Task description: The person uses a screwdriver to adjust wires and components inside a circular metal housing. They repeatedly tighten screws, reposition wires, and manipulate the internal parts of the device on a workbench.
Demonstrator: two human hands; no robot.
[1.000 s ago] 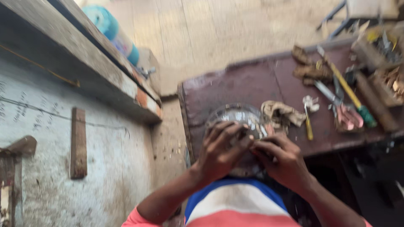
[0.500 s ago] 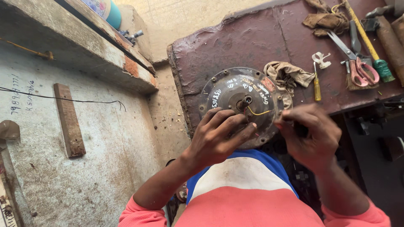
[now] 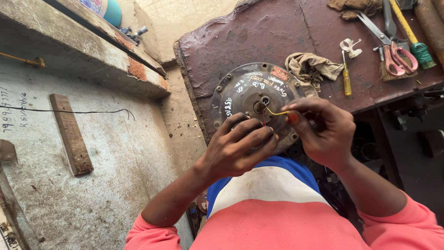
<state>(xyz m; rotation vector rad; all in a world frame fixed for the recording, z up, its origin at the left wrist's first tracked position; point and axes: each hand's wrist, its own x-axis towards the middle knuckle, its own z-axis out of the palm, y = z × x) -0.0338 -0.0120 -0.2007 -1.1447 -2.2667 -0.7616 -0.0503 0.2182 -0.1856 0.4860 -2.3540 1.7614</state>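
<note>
At near edge of table (image 3: 286, 32): round motor cover (image 3: 245, 99), lying flat. Right hand (image 3: 323, 132) pinching yellow wire (image 3: 276, 112), which runs left to the centre hole. Left hand (image 3: 238, 148) curled over the near rim, fingers together, closer to the hole. Screwdriver (image 3: 346, 78) off right.

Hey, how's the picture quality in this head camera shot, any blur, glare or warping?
Head view: sharp, no motion blur; soft daylight, brightest on the floor at top; wide-angle warping bends the workbench and ledge edges; no harsh glare on the round motor housing; both hands, left hand and right hand, clearly lit.
</note>
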